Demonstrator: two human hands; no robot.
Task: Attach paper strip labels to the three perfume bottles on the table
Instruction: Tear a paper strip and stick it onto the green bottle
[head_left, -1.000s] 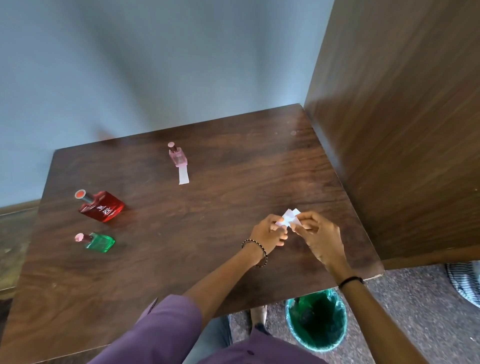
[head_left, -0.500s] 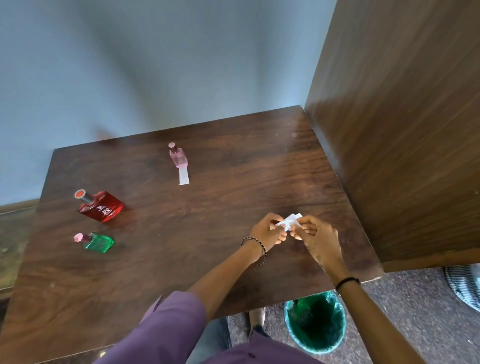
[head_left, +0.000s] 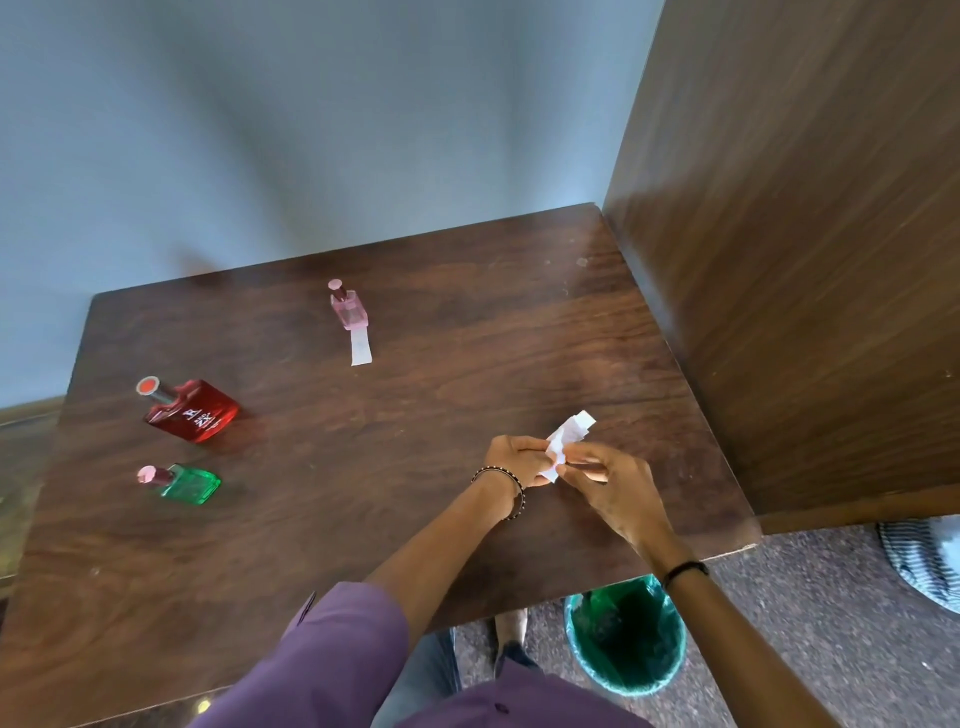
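Note:
Three perfume bottles lie on the dark wooden table (head_left: 415, 467). The pink bottle (head_left: 349, 306) is at the back middle with a white paper strip (head_left: 360, 345) trailing from its base. The larger red bottle (head_left: 192, 410) and the small green bottle (head_left: 189, 483) rest at the left, bare of paper. Near the table's right front, my left hand (head_left: 517, 457) and my right hand (head_left: 605, 480) meet over a small bundle of white paper strips (head_left: 566, 434), each pinching part of it. The strips stick up and to the right from between my fingers.
A tall wooden cabinet side (head_left: 805, 260) walls off the table's right edge. A green waste bin (head_left: 626, 642) stands on the floor below the front right corner, beside my foot (head_left: 511, 623). A blue-grey wall (head_left: 311, 130) runs behind the table.
Both hands have stayed at the same spot while working the paper. The strips now fan out more upward and to the right. The bottles have not moved.

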